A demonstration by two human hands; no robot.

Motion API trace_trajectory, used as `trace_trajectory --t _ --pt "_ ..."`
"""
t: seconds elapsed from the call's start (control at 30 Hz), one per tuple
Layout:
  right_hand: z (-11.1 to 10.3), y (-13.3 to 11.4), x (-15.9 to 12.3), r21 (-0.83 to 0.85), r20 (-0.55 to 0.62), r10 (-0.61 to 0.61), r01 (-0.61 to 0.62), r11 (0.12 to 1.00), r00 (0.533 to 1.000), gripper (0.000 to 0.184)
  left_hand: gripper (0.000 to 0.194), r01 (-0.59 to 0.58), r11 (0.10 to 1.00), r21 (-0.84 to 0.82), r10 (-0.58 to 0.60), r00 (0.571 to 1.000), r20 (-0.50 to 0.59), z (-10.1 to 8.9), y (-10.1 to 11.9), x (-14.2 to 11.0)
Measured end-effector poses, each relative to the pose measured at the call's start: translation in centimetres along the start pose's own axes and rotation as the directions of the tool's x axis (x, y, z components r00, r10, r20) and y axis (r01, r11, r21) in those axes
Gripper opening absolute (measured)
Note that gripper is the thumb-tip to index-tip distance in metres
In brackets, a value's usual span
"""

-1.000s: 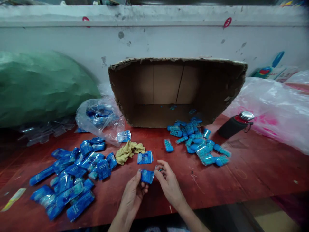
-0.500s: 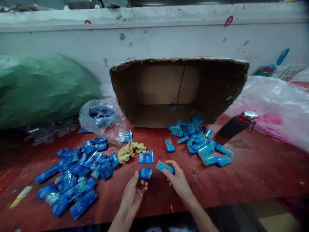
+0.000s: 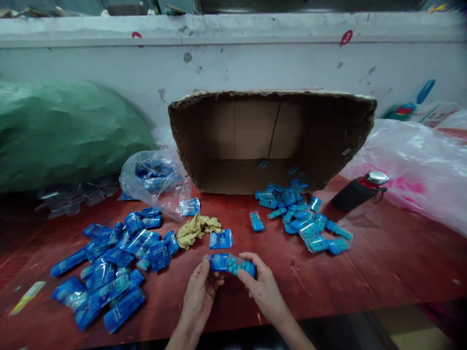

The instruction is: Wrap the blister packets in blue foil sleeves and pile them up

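Between thumb and fingers, my left hand (image 3: 200, 291) pinches a small blue printed wrapper (image 3: 219, 262). My right hand (image 3: 265, 287) grips a clear container of blue balls (image 3: 237, 265) with a blue end. The container's near end meets the wrapper's right end; whether it sits inside cannot be told. Another flat blue wrapper (image 3: 221, 239) lies just beyond my hands, beside a crumpled yellowish cloth (image 3: 197, 230). A single container (image 3: 256, 221) rests farther back. To the right is a heap of similar containers (image 3: 292, 204), and a pile of blue wrapped packs (image 3: 113, 262) spreads on the left.
A cardboard box (image 3: 251, 175) on its side opens toward me. Left of it are a clear bag of blue wrappers (image 3: 155, 180) and a large green sack (image 3: 73, 136). A dark bottle (image 3: 359, 190) leans at the right, near clear plastic sheeting (image 3: 419, 170).
My right hand has moved left with the container, bringing it from apart to against the wrapper. My left hand still pinches the wrapper in nearly the same place.
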State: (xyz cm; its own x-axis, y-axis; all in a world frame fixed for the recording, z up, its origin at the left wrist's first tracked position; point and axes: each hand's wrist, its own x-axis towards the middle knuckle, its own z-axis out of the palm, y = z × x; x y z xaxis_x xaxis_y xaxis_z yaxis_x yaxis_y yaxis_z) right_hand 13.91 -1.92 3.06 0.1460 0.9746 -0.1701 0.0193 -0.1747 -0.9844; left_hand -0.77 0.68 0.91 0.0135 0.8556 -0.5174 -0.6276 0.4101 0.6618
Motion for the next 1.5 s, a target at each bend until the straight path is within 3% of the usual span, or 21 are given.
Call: trace_trajectory --t 0.3,0.4,0.47,0.6,0.7,0.8,0.87,1.0,1.13,1.27,1.4,1.5 --pt "0.4 -0.4 0.0 -0.013 0.136 0.142 -0.142 0.99 0.981 0.028 0.03 -0.096 0.99 0.099 0.096 0.995 0.007 0.2 0.5 -0.1" --pt "0.8 0.1 -0.1 -0.106 0.037 -0.059 0.063 0.992 0.998 0.024 0.03 -0.08 0.991 0.109 0.08 0.997 0.005 0.2 0.3 -0.1" --pt "1.1 0.7 -0.2 -0.171 0.002 -0.216 0.213 0.962 0.976 0.025 0.028 -0.037 0.997 0.075 0.035 0.999 0.028 0.4 0.0 -0.1" --pt "1.8 1.6 -0.5 -0.196 0.06 -0.298 0.304 0.932 0.953 0.03 0.025 0.073 0.997 0.021 -0.074 0.996 0.046 0.9 -0.2 -0.3" --pt "1.5 1.2 -0.8 -0.104 0.155 -0.24 0.257 0.961 0.958 0.034 0.02 0.12 0.993 0.007 -0.12 0.993 0.001 0.9 0.1 -0.4" --pt "0.8 0.5 -0.7 0.102 0.333 -0.108 0.078 0.992 0.937 0.036 0.016 0.151 0.988 0.028 -0.151 0.988 0.024 0.5 0.5 -0.2" --pt "0.5 0.5 -0.4 0.205 0.373 -0.051 -0.029 0.978 0.927 0.034 0.013 0.167 0.985 0.048 -0.169 0.985 0.028 0.3 0.7 -0.1" --pt "1.1 1.5 -0.1 0.195 0.203 0.008 -0.048 0.98 0.979 0.029 0.009 0.174 0.984 0.044 -0.171 0.984 -0.057 0.9 0.5 -0.2" --pt "2.0 1.8 -0.8 0.01 0.056 -0.082 0.082 0.997 0.995 0.022 0.006 0.146 0.989 0.03 -0.142 0.985 -0.101 1.8 0.3 -0.7" --pt "1.5 1.4 -0.9 0.013 0.081 -0.137 0.136 0.991 0.987 0.023 0.005 0.177 0.981 0.085 -0.176 0.984 -0.017 1.7 0.8 -1.0" --pt "0.4 1.4 0.0 0.147 0.213 -0.077 0.045 0.988 0.974 0.058 0.014 0.269 0.956 0.117 -0.283 0.951 0.127 1.1 1.5 -1.1" --pt "-0.2 1.3 0.4 0.28 0.395 -0.04 -0.078 0.957 0.918 0.079 0.02 0.328 0.938 0.108 -0.346 0.896 0.278 0.9 1.7 -1.1"
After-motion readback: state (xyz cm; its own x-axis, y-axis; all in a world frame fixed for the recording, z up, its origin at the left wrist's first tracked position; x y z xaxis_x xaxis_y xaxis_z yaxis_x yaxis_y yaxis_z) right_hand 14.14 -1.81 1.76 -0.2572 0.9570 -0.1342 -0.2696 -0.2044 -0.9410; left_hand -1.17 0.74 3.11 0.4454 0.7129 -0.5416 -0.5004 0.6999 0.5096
